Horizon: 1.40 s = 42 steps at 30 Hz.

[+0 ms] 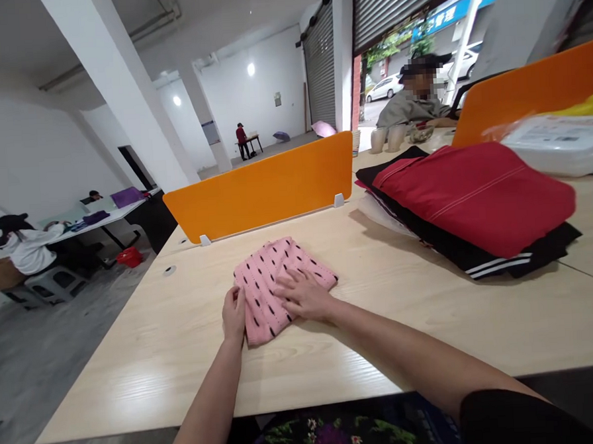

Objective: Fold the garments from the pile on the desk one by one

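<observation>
A folded pink knitted garment (264, 277) with black dashes lies on the light wooden table (149, 349) before me. My left hand (234, 313) is at its left edge, fingers closed around that edge, with the thumb against the fabric; the fingertips are partly hidden. Spread flat over the garment's right part is my right hand (305, 294), palm down, with its fingers apart.
An orange divider (265, 187) stands behind the garment. To the right lies a pile of folded clothes, a red garment (484, 192) on top, near a clear plastic box (561, 145). A person in a cap (414, 103) sits beyond. Others are further off.
</observation>
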{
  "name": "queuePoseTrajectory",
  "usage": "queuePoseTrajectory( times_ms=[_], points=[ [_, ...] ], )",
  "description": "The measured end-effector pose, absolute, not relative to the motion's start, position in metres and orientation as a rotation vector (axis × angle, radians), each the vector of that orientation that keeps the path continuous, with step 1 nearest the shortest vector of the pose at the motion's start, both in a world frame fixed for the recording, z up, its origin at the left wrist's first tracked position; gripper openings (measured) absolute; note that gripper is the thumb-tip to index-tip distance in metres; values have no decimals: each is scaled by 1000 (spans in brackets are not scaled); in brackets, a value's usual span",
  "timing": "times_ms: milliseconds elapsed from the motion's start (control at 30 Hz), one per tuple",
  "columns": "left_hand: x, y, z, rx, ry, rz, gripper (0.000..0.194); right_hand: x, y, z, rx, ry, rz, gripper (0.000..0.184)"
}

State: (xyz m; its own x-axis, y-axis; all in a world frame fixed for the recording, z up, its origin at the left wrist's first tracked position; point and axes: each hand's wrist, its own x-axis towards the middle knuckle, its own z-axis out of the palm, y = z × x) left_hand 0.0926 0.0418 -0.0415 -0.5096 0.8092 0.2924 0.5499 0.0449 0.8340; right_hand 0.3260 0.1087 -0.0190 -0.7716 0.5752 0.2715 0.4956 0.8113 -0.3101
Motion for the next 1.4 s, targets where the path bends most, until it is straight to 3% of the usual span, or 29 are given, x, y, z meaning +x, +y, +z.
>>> queuePoseTrajectory(
  times_ms=[133,367,600,733,833,933,1067,1200,1400],
  points=[
    [79,44,-43,1250,2118,1558,57,317,99,-17,-665,-2660,360,43],
    [79,39,-45,1314,2131,1556,27,324,113,-27,-569,-2580,314,39],
    [88,33,-29,1348,2228,1696,23,326,126,-36,-513,-2436,431,36],
    [132,14,-17,1702,1988,1712,28,330,142,-44,-606,-2097,638,32],
    [178,-2,-17,2239,1563,1242,36,343,165,-52,-949,-1651,760,32],
    [212,-14,-25,2475,1305,683,31,358,186,-54,-1100,-1442,995,34],
    [225,-29,-39,2502,1298,484,27,369,191,-47,-1030,-1412,1209,43],
    [223,-44,-49,2556,1219,292,30,372,179,-31,-904,-1770,1268,42],
    [198,-47,-40,2617,1174,221,32,364,173,-18,-1006,-2329,826,21]
  ],
)
